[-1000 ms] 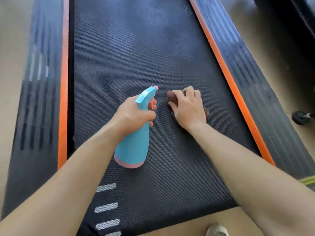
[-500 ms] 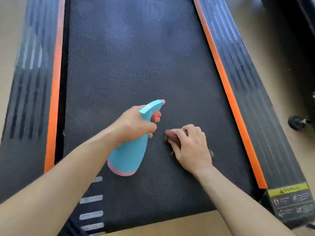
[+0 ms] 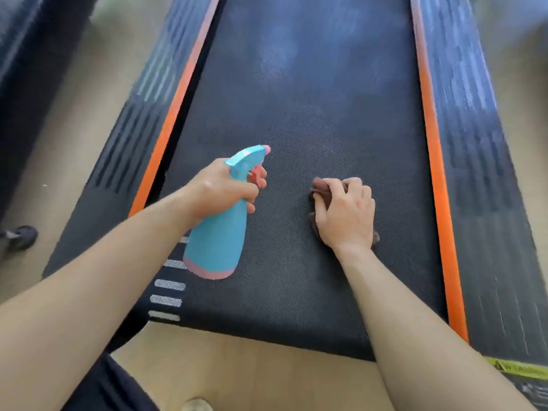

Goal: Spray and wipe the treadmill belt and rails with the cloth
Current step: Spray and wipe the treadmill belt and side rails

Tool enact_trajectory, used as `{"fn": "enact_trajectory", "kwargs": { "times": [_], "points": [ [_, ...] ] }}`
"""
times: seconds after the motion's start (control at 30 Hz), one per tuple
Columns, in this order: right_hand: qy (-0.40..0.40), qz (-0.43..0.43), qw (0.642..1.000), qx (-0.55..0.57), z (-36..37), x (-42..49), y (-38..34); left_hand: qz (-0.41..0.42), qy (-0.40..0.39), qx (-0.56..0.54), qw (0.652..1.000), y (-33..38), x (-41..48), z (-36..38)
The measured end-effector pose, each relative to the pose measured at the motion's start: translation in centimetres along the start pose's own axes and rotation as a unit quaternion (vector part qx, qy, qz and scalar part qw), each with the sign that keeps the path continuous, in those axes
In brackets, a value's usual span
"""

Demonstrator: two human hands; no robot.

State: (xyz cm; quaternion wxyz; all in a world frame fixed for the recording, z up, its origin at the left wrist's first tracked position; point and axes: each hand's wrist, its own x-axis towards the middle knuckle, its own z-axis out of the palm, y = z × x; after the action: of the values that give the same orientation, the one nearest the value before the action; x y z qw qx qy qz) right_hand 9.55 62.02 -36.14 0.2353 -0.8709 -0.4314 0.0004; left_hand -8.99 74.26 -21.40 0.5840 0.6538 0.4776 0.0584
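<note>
Right hand (image 3: 345, 216) curled over crumpled brown cloth (image 3: 321, 189), pressing it onto black textured treadmill belt (image 3: 311, 93), mid-width. Left hand (image 3: 221, 189) grips blue plastic spray bottle (image 3: 218, 232) at neck, held above belt's left side, near orange-edged left rail (image 3: 130, 137).

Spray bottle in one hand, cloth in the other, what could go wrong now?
The cloth is bunched small under the right hand, so wipes may miss patches of the belt.
The left hand holds the spray bottle aimed ahead, away from the cloth; spray might land where nothing wipes it.
Both hands work the belt; the rails could get forgotten.
</note>
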Motion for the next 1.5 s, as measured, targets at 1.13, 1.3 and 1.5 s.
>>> {"fn": "enact_trajectory", "kwargs": {
  "times": [1.13,1.3,1.5],
  "points": [
    [-0.029,-0.189,0.981,0.019,1.7,-6.0,-9.2,-0.121,0.088,-0.018,0.989,-12.1,-10.4,-7.1],
    [-0.055,-0.194,0.979,0.024,4.6,-1.3,-14.0,-0.092,0.084,-0.035,0.992,-11.7,-9.8,-8.7],
    [-0.076,-0.123,0.989,-0.015,9.1,8.1,-19.2,-0.045,0.121,-0.104,0.986,-11.5,-9.1,-11.1]
  ]
}}
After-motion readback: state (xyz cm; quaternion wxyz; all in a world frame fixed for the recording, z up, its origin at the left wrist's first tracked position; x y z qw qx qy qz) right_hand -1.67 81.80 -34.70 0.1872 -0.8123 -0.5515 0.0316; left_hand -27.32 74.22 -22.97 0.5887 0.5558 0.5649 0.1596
